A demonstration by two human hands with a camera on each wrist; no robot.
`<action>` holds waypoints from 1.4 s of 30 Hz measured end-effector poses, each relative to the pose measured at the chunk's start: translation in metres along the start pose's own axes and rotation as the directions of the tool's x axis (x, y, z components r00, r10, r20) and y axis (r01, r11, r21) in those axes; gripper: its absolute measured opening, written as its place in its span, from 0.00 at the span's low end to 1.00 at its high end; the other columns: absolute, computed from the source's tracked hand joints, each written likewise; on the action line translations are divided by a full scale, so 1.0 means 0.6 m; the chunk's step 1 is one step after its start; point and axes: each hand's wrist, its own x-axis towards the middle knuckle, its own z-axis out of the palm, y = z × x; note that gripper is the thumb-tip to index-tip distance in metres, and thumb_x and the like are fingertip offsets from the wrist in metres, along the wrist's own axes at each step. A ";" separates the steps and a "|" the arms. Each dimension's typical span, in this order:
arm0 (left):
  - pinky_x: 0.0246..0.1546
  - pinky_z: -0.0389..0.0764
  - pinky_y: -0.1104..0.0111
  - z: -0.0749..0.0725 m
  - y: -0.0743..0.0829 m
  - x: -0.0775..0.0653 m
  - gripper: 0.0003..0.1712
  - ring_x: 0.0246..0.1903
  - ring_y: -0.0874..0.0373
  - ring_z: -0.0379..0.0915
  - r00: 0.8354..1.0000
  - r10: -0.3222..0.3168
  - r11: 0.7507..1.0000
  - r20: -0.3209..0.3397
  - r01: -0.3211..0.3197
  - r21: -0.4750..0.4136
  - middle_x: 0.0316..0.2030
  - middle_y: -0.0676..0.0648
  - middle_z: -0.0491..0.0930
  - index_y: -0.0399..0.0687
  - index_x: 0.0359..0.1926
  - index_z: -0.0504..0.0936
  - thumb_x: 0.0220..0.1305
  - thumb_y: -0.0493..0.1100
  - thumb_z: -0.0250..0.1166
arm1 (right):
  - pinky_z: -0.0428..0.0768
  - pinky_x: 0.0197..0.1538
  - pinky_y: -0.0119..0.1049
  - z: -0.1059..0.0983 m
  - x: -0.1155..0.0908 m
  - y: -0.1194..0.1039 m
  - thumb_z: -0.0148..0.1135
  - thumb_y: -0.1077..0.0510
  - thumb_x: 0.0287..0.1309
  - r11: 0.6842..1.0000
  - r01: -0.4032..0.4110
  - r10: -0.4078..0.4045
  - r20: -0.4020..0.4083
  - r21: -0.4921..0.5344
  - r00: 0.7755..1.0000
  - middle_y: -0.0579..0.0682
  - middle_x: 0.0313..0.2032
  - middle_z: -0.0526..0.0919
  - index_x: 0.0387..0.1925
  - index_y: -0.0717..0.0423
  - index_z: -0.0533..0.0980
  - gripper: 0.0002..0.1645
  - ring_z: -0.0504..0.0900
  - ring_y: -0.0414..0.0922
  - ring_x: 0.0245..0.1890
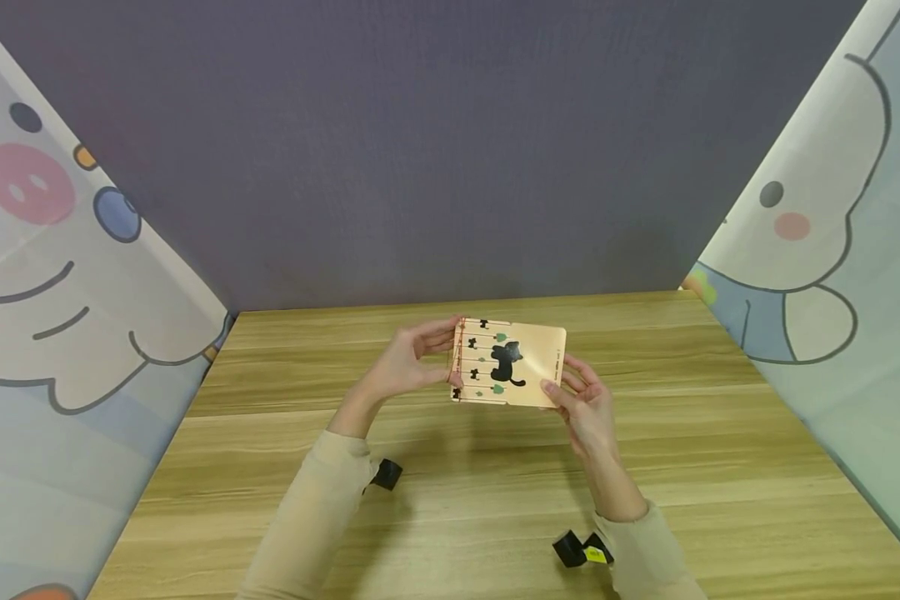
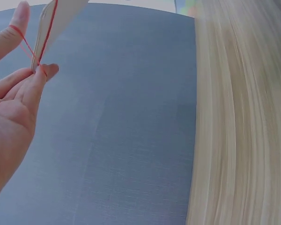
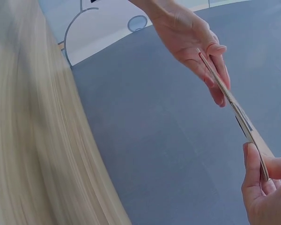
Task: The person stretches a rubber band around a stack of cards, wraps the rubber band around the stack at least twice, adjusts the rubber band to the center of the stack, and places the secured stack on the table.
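Cat-print booklet held aloft, red cord drawn over the left thumb

Thin cream booklet (image 1: 507, 363), black cats on the cover, held clear of the worktop (image 1: 720, 433). In the head view it shows toward the far edge, roughly midway between left and right edges.

Left hand (image 1: 412, 364): at the corded end. Thumb and fingers apart, thumb off the booklet, fingertips against its edge. Red cord (image 2: 48, 32) runs along the booklet's end, stretched out over the thumb and across to a fingertip.

Right hand (image 1: 591, 417): fingers clamped on the opposite, plain end, thumb over the printed face, other fingers behind.

Handling, by judgement: light, fairly stiff, probably card or layered paper. Cover throws a glare, so likely smooth and a bit slippery. Corners rounded, could crease if squeezed hard. Cord looks elastic; might snap off the thumb. Best hold: flat pinch mid-way along the plain end, clear of the cord; at the corded end, only light fingertip support. Material of the inner layers: cannot tell.
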 end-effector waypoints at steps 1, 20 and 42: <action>0.55 0.66 0.67 0.000 0.000 -0.001 0.48 0.55 0.48 0.64 1.000 0.000 1.000 0.013 0.000 0.004 0.61 0.37 0.59 0.31 0.60 0.59 0.36 0.31 0.72 | 0.79 0.21 0.28 0.001 0.000 -0.001 0.53 0.82 0.45 1.000 -0.003 0.004 -0.005 0.006 1.000 0.48 0.31 0.83 0.41 0.53 0.72 0.26 0.81 0.43 0.25; 0.62 0.51 0.66 0.012 0.018 -0.013 0.59 0.64 0.50 0.41 0.967 0.152 0.987 0.204 -0.157 0.010 0.67 0.45 0.33 0.38 0.66 0.34 0.42 0.27 0.67 | 0.79 0.21 0.28 0.005 -0.006 -0.012 0.49 0.83 0.47 0.996 0.001 -0.001 0.001 0.094 1.000 0.50 0.32 0.82 0.41 0.54 0.73 0.26 0.82 0.44 0.26; 0.58 0.62 0.62 0.022 0.023 -0.010 0.60 0.61 0.45 0.52 0.957 0.259 0.965 0.128 -0.263 0.018 0.65 0.36 0.45 0.33 0.66 0.41 0.36 0.26 0.71 | 0.79 0.22 0.28 -0.001 -0.008 -0.023 0.47 0.82 0.49 0.990 0.019 -0.028 0.059 0.143 0.998 0.51 0.33 0.82 0.41 0.52 0.74 0.27 0.82 0.43 0.27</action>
